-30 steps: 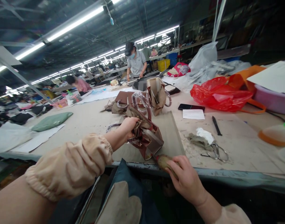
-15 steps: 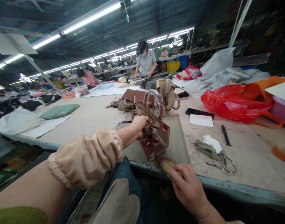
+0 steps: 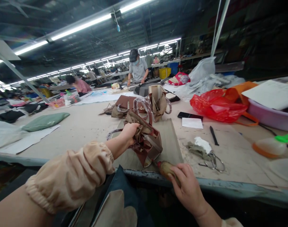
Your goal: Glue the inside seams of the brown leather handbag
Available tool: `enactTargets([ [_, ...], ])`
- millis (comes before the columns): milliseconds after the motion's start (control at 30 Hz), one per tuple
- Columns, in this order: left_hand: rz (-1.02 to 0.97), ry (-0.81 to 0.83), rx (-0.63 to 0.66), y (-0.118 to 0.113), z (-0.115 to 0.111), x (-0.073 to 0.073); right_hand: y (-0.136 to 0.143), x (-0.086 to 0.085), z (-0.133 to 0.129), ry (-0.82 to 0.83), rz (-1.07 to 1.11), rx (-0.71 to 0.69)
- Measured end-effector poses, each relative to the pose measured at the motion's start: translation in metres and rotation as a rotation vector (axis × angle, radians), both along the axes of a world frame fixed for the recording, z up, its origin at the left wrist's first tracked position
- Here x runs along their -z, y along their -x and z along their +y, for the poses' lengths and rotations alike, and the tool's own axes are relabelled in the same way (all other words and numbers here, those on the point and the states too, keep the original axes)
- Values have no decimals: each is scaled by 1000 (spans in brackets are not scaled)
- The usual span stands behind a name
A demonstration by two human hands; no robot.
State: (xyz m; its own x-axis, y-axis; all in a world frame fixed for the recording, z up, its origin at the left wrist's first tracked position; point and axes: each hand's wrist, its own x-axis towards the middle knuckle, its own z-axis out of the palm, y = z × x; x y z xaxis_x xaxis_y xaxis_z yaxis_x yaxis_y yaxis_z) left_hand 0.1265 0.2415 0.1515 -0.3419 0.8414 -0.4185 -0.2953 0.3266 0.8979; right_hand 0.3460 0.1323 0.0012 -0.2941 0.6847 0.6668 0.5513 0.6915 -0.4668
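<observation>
A brown handbag (image 3: 154, 146) lies tilted near the table's front edge on a flat olive sheet (image 3: 171, 138). My left hand (image 3: 129, 134) is closed on the bag's crumpled tan lining at its opening. Low at the edge, my right hand (image 3: 187, 186) grips a rounded tan-handled tool (image 3: 166, 169) with a red end, which points at the bag's lower corner. Whatever tip the tool has is too small to make out clearly. Behind the held bag stand a second bag (image 3: 157, 101) with a plastic-wrapped handle and more brown bag pieces (image 3: 125, 101).
To the right lie scissors (image 3: 214, 163), a dark marker-like tool (image 3: 214, 135), a phone (image 3: 190, 116), a white card (image 3: 192, 123) and a red plastic bag (image 3: 217, 107). A green cloth pouch (image 3: 46, 121) is at left. A person (image 3: 138, 71) works across the table.
The view has turned to the right, so most things sit further left in it. The tool in my right hand is now nearer the bag's lower corner. My left hand keeps its hold.
</observation>
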Motion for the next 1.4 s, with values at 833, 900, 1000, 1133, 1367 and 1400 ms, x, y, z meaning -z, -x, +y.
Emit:
enactTargets([
  [833,25,-135,-90,-21,27,10,-6,2,3,-87,-88,-1],
  [900,38,-160,-117,-22,32,14,-8,4,6,-93,-69,16],
  [1000,50,-186,-146,-24,35,18,-15,9,15,-107,-18,77],
  [1133,56,-202,-164,-25,39,22,-21,14,27,-130,32,115],
  [1367,19,-196,-162,-21,46,35,-20,18,29,-150,14,114],
  [1400,10,-198,-158,-20,47,36,-19,18,28,-145,11,106],
])
